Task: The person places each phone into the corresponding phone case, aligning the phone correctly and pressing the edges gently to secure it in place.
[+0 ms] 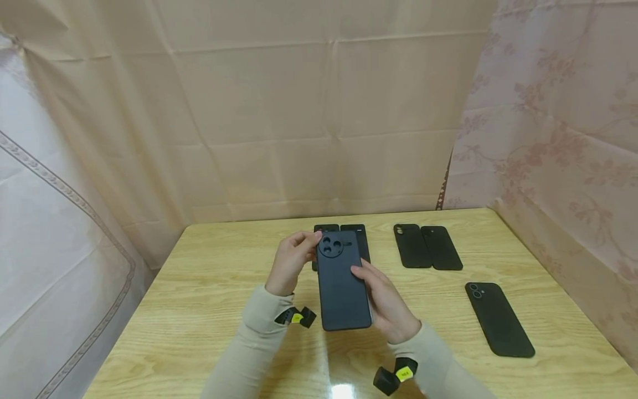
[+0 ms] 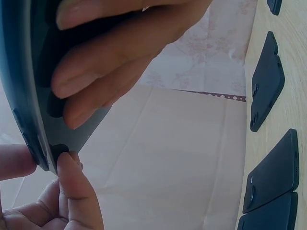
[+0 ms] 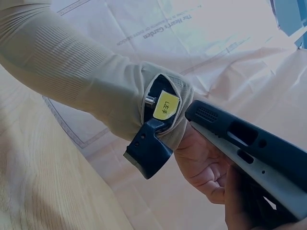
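Observation:
Both hands hold up a smartphone in a dark case (image 1: 344, 293), above the middle of the table, its round camera ring at the top. My left hand (image 1: 291, 260) pinches the upper left corner between thumb and finger. Wrapped along the lower right side is my right hand (image 1: 386, 302), its thumb on the case back. In the right wrist view, the phone's grey edge (image 3: 230, 152) with its port sits apart from the case's bottom edge (image 3: 206, 111) and its cutout. Fingers of the right hand (image 2: 100, 72) lie across the screen side in the left wrist view.
Partly hidden behind the held phone, two dark flat rectangles (image 1: 360, 228) lie side by side on the wooden table (image 1: 224, 266). A black case (image 1: 413, 249) and a black phone-shaped piece (image 1: 442, 249) touch at the back right. A black phone (image 1: 500, 324) lies nearer, right. Curtains surround the table.

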### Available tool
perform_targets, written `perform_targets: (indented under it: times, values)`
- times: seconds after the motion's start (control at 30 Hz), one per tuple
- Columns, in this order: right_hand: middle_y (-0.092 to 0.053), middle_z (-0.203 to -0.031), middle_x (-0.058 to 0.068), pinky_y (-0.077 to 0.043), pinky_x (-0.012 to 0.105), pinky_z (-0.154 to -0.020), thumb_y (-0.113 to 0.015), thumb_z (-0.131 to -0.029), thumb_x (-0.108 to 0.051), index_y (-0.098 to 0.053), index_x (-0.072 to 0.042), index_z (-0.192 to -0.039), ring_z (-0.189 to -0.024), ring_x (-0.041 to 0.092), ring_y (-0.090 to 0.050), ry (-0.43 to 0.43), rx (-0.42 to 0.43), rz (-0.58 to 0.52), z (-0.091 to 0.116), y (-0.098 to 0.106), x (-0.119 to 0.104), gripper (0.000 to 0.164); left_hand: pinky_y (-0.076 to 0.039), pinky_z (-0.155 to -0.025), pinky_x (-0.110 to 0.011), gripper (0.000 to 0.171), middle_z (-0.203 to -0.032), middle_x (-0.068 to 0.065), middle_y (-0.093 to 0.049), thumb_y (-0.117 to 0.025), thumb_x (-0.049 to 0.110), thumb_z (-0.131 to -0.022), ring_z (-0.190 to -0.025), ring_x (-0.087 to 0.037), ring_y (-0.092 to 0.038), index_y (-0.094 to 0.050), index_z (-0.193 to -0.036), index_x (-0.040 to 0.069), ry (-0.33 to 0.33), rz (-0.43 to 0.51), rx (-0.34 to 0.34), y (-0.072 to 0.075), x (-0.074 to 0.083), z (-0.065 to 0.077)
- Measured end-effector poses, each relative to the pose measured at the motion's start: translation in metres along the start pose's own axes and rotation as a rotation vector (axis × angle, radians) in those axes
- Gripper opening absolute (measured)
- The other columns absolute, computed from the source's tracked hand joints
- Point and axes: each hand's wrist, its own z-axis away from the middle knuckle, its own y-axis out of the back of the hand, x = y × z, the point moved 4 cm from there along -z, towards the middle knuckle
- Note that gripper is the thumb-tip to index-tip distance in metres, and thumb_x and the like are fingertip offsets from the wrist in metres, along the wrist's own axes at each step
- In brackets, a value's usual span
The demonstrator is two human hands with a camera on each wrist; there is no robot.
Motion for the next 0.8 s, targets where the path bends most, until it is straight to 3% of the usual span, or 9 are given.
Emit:
perform_targets:
  times: [0.33,0.8]
  values:
    - [-0.051,-0.135,-0.002,-0.053,0.032,-0.096,-0.040,-0.106,-0.024,-0.022,-0.018,-0.156,-0.117,0.010,-0.059,-0.010,-0.005,0.043,-0.0003,0.0007,0.0015,0.053,-0.053,-0.070,-0.029,0.019,-0.075,0.004,-0.064,-0.063,0.018,-0.096,-0.066,-0.012,-0.060,-0.070,-0.094,0.000,0.014,-0.004,0.039,0.0019,-0.0011,-0.0015]
    - [-0.047,-0.139,0.000,-0.052,0.032,-0.097,-0.039,-0.106,-0.022,-0.024,-0.018,-0.155,-0.119,0.010,-0.057,-0.003,0.032,0.056,-0.0016,0.0020,-0.0003,0.052,-0.051,-0.071,-0.030,0.019,-0.075,0.005,-0.061,-0.063,0.018,-0.096,-0.069,-0.012,-0.056,-0.070,-0.096,0.000,0.017,0.025,0.036,0.0003,-0.0051,-0.0028]
